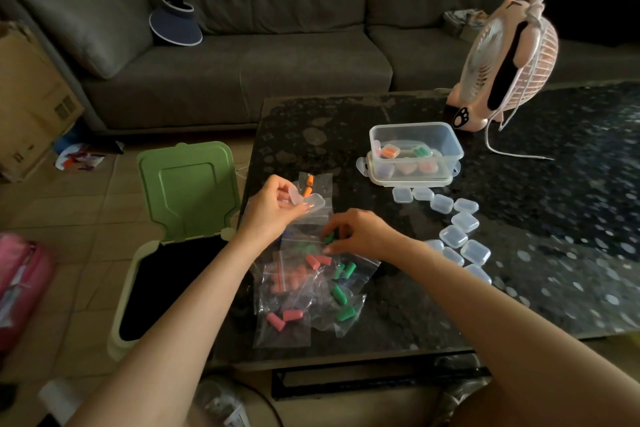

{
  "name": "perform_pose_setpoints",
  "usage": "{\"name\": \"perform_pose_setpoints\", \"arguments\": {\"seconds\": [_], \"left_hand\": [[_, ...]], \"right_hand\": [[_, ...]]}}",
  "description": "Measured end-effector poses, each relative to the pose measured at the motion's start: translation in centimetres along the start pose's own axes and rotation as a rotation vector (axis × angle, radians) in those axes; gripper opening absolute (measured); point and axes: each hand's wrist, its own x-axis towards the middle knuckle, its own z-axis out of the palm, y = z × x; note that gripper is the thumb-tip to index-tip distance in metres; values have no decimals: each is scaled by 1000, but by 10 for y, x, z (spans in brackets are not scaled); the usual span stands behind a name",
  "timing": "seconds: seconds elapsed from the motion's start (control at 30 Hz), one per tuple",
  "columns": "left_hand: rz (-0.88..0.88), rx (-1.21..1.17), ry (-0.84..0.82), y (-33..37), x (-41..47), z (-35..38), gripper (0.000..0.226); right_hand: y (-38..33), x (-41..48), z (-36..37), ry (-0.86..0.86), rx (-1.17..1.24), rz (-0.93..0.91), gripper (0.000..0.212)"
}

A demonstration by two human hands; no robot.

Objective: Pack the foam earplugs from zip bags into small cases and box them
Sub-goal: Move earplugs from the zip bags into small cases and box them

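My left hand (273,206) holds a small clear case (311,200) with its lid open, above the table's left part. My right hand (360,234) pinches a green earplug (328,238) just over a pile of zip bags (304,291) holding pink and green earplugs. One zip bag with orange earplugs (309,185) lies behind the case. A clear plastic box (415,146) with filled cases inside stands on its lid at the back. Several empty clear cases (457,229) lie in a curved row to the right.
A dark patterned table (554,236) carries everything. A pink fan (509,59) stands at the back right with its cord trailing. A green-lidded bin (187,194) stands open left of the table. A grey sofa (277,55) and a cardboard box (27,97) lie beyond.
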Motion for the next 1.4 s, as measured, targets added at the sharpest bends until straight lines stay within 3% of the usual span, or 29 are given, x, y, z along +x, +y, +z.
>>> {"name": "perform_pose_setpoints", "arguments": {"seconds": [0.2,0.4,0.5,0.73,0.97,1.17,1.4], "left_hand": [[160,142,-54,0,-1,3,37],[154,180,-79,-1,-1,6,39],[148,140,-104,2,-1,9,43],[101,-4,-127,9,-6,11,38],[29,-145,-141,12,-7,9,37],[52,-90,-135,15,-8,12,39],[43,-95,-127,15,-7,13,37]], "right_hand": [[0,2,4,71,33,9,14],[0,1,-9,424,260,-5,14],[-3,1,-11,498,336,-56,21],[-8,-2,-6,523,32,-197,15],[-5,-1,-10,465,41,-221,21],[-7,-1,-13,528,139,-212,18],[-6,-1,-10,453,-45,-247,22]]}}
